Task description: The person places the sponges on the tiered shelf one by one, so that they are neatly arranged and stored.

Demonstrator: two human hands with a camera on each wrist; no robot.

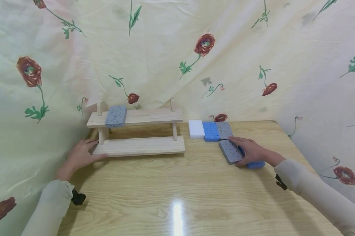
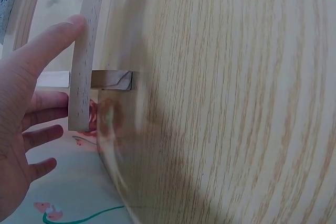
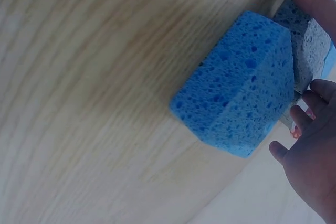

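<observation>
At the left stands a two-tier wooden shelf point(image 1: 142, 146). My left hand point(image 1: 81, 155) holds the left end of its lower board, thumb point(image 2: 52, 40) on the front edge and the other fingers behind the end. On the upper board lies a bluish-grey sponge point(image 1: 116, 116). To the right, my right hand point(image 1: 252, 150) grips a grey sponge point(image 1: 229, 151) between thumb and fingers, one at each end. Partly hidden under that hand is a blue sponge point(image 3: 236, 87), close beside the grey one on the table.
Behind the right hand, a white sponge point(image 1: 196, 129), a blue sponge point(image 1: 211, 131) and a grey sponge point(image 1: 224, 130) lie side by side along the table's back edge. A flowered cloth point(image 1: 165, 59) hangs behind and at both sides of the wooden table point(image 1: 154, 196).
</observation>
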